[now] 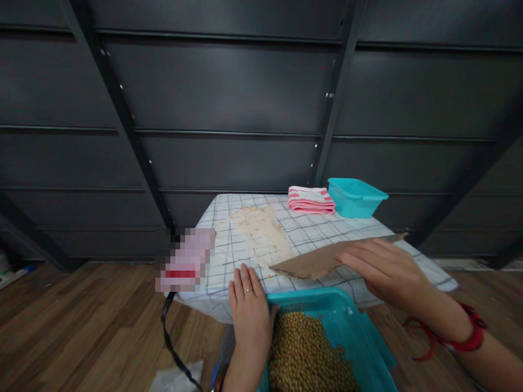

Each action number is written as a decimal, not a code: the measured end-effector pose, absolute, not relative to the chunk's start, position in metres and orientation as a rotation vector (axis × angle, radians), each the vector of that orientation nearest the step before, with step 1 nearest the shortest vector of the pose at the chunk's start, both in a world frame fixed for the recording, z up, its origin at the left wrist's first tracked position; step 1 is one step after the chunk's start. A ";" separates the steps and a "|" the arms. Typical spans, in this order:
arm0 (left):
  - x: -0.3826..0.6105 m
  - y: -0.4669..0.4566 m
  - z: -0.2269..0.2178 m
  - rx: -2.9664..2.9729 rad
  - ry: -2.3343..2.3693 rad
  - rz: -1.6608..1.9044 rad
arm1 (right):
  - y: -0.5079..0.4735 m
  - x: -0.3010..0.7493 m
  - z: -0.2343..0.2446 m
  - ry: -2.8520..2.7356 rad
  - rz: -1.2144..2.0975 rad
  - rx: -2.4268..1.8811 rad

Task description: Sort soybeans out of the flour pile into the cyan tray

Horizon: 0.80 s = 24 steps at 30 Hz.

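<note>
Your right hand (386, 269) is clamped on the cardboard (312, 260), whose long axis runs across the bench (223, 272) beside the pale residue (265, 231), tip toward your left hand (250, 311), flat and outstretched.

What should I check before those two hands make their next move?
1. Right hand on the cardboard piece: ok.
2. Left hand gripping the front tub: cannot tell; it lies along the left side.
3. Beans inside that tub: ok.
4. Checked cloth free of pale flakes: not ok; a patch lies there.
5. Striped towel apart from the flakes: ok.
</note>
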<state>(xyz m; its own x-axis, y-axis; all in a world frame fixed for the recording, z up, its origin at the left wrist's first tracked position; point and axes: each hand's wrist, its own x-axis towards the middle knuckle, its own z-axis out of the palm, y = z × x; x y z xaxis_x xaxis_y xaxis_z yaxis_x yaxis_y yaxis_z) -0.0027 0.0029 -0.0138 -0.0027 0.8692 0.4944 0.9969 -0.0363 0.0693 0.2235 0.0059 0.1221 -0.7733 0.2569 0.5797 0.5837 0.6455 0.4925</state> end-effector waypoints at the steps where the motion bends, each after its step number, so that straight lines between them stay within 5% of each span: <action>1: -0.003 0.003 -0.014 -1.972 -1.938 -0.590 | 0.006 0.221 0.122 -2.416 -0.956 -0.664; 24: -0.002 0.002 -0.010 -1.973 -1.915 -0.578 | -0.003 0.205 0.128 -2.481 -0.799 -0.704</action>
<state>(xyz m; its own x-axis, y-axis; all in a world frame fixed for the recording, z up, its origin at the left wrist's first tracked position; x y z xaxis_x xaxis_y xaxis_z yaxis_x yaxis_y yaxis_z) -0.0023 0.0017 -0.0099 0.0140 0.8641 0.5032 0.9982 -0.0417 0.0437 0.2050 -0.0031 0.1280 -0.7747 0.3299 0.5394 0.5826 0.7038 0.4064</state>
